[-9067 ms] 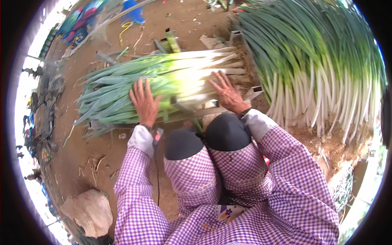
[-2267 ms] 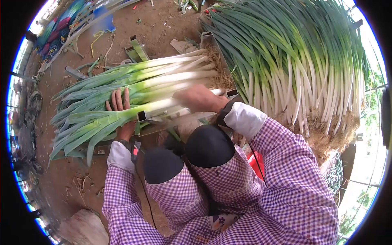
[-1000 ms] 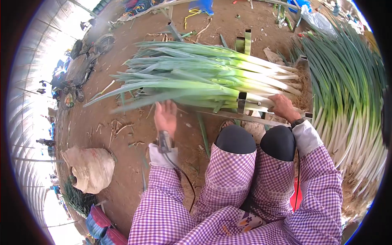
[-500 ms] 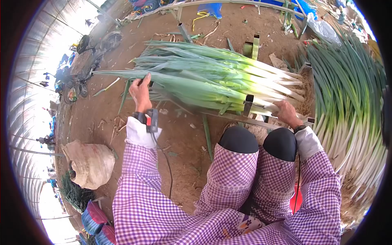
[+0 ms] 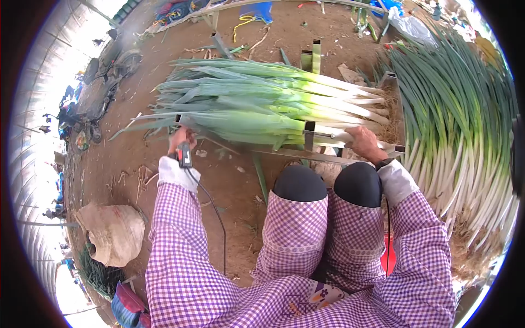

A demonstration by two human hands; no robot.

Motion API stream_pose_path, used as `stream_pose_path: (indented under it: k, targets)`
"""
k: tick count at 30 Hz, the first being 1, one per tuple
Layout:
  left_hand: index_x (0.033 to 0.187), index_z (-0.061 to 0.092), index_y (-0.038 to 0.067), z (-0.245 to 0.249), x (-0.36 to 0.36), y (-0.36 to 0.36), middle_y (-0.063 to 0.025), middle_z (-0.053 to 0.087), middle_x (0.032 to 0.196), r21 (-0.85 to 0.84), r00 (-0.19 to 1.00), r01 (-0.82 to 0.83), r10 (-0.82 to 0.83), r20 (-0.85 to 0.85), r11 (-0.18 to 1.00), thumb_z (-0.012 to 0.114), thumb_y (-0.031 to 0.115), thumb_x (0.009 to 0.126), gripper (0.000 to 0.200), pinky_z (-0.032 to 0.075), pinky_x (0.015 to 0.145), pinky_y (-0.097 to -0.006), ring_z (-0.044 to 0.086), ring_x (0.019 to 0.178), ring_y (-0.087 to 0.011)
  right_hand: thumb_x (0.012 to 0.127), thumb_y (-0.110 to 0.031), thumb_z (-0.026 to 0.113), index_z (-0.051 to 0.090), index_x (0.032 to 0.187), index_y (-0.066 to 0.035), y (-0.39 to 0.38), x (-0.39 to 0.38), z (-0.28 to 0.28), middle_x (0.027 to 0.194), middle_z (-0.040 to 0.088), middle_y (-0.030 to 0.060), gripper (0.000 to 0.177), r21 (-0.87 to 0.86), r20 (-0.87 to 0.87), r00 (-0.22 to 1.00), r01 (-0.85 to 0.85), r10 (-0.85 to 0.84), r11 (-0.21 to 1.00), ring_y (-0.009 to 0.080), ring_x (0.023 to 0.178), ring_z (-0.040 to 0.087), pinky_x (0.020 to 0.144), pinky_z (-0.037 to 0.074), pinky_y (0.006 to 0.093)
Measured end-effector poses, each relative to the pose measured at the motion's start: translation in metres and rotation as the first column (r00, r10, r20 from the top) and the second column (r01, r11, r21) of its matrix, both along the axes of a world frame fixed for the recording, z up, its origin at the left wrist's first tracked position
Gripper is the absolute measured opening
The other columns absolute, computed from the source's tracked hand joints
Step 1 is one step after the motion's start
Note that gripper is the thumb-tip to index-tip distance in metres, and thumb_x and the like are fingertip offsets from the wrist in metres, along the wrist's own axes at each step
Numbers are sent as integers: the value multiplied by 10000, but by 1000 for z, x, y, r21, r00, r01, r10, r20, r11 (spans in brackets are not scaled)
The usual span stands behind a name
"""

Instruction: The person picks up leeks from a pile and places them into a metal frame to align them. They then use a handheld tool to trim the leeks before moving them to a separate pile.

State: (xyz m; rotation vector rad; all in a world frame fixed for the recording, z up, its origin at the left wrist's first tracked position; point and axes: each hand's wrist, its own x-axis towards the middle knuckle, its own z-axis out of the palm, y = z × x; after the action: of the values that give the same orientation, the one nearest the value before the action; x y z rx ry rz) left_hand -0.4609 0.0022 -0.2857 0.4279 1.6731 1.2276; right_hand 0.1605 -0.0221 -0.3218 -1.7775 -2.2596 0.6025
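Ground: bare brown dirt (image 5: pixel 240 191), plant scraps scattered over it.
Knees: two, black pads (image 5: pixel 301 184) on top, purple checked cloth around; just on the near side of the frame.
Wrist unit: small dark box (image 5: pixel 185 157) on the left wrist, black cable (image 5: pixel 224 235) running from it toward the lap.
Left hand: (image 5: pixel 182 139) at the leaf end, by the near-left part of the frame. Fingers partly hidden, can't tell if closed on anything.
Right hand: (image 5: pixel 363 143) at the root end, fingers clamped on the nearest white stalks.
Leek bundle: (image 5: pixel 268 101) lying flat in the metal frame (image 5: pixel 328 158), between knees and far posts.
Long axis: left-right, crosswise to the legs, root end angled slightly nearer.
Pointing: green leaves left, fanned past the frame; white stalks right, roots near the end plate (image 5: pixel 399 109).
Sack: pale, crumpled (image 5: pixel 115 235), on the ground at left.
Leek pile: (image 5: pixel 454 126) right of frame, roots near, green tips away.
Far side: yellow cord (image 5: pixel 243 22) near a blue sheet (image 5: pixel 260 11).
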Motion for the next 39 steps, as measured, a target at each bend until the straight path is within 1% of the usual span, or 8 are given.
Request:
stream_pose_path:
  k: [5, 6, 7, 10, 13, 17, 27, 39]
  targets:
    - [795, 581, 139, -40, 34, -53, 46, 517, 637, -30, 997, 48, -46, 56, 998, 687, 364, 977, 308, 450, 538, -282, 524, 578, -103, 750, -218, 806, 735, 1160, -128, -6, -4, 4, 1003, 722, 209, 426, 39, -26, 1000, -11, 13, 999, 392, 1000, 678, 874, 524, 501]
    - [811, 611, 116, -25, 71, -65, 41, 522, 605, -132, 958, 153, -180, -222, 979, 707, 335, 962, 283, 463, 548, -299, 536, 562, -116, 745, -211, 804, 734, 1160, -126, -5, -4, 6, 995, 723, 210, 429, 45, -20, 1000, -9, 10, 999, 394, 992, 681, 865, 526, 503]
    - [827, 641, 93, 0, 118, -79, 35, 526, 573, -256, 823, 222, -321, -468, 941, 726, 307, 948, 261, 477, 557, -316, 547, 546, -130, 737, -204, 799, 733, 1156, -127, -4, -3, 4, 990, 724, 209, 432, 66, 5, 1000, -24, 23, 998, 396, 975, 686, 842, 531, 501]
    - [976, 675, 37, 26, 199, -96, -109, 656, 865, -14, 291, 675, -284, -914, 738, 793, 205, 826, 254, 526, 756, -393, 654, 846, -275, 730, -194, 791, 736, 1151, -133, -1, -3, 8, 991, 725, 208, 430, 3, -45, 998, -36, 36, 999, 403, 956, 687, 826, 536, 501]
    - [1168, 676, 28, 71, 258, -67, -128, 630, 1215, -36, -49, 834, 9, -999, 551, 788, 150, 790, 412, 456, 997, -428, 569, 1180, -310, 718, -175, 778, 736, 1167, -140, -2, -5, 8, 976, 723, 211, 453, 20, -19, 1000, -18, 18, 1000, 403, 946, 690, 817, 537, 502]
    - [1214, 656, 24, 59, 277, -14, -127, 638, 1222, -267, -262, 915, -57, -963, 302, 797, 211, 770, 502, 412, 1051, -443, 548, 1221, -324, 728, -164, 762, 733, 1183, -148, -1, -2, 6, 978, 722, 216, 456, 4, -35, 999, -11, 11, 1000, 402, 950, 690, 823, 538, 500]
    - [1035, 621, 50, 39, 278, 21, -108, 605, 998, -448, -416, 878, -191, -889, 171, 811, 232, 750, 388, 430, 909, -428, 585, 1025, -315, 731, -207, 778, 727, 1133, -158, 1, 4, -3, 964, 723, 207, 408, -32, -63, 998, -2, 0, 999, 389, 941, 690, 828, 538, 499]
    - [1098, 560, 69, 5, 286, 3, -106, 553, 1090, -441, -485, 820, 35, -874, 364, 755, 232, 804, 389, 383, 999, -455, 540, 1097, -303, 742, -127, 732, 714, 1047, -103, -18, 5, -6, 961, 693, 145, 306, 258, -246, 966, -12, 78, 966, 393, 938, 666, 754, 532, 502]
